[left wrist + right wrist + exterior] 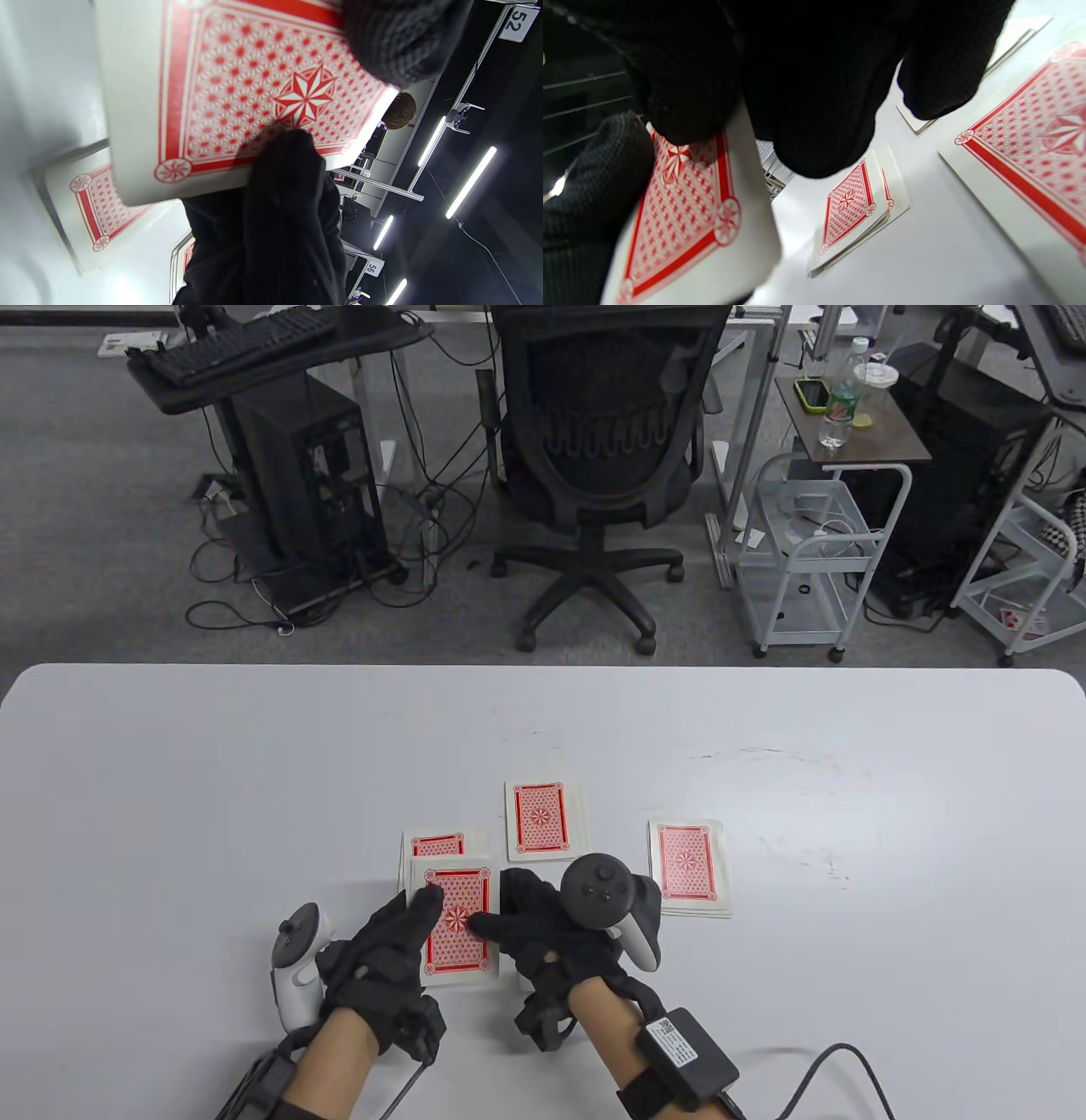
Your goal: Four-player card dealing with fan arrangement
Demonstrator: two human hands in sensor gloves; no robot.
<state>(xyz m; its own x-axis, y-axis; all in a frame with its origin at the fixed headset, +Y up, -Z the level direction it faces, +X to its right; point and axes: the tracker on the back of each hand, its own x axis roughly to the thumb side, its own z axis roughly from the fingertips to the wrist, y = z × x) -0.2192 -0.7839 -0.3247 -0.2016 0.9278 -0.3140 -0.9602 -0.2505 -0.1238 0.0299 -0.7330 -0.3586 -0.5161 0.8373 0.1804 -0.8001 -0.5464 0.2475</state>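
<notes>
My left hand (417, 918) holds a deck of red-backed cards (456, 929) a little above the table near the front edge. My right hand (490, 925) reaches in from the right, its thumb lying on the back of the deck's top card (237, 84) by the star and its fingers at the card's right edge. Three face-down piles lie on the white table (212, 780): a left pile (437, 844) half hidden behind the deck, a centre pile (543, 819) and a right pile (687, 867). The right wrist view shows the deck (687, 220) and a pile (852, 207) beyond it.
The table's far edge runs behind the piles, with an office chair (607, 458) and a white cart (806, 551) on the floor beyond. A cable (814, 1069) trails from my right wrist across the table's front right.
</notes>
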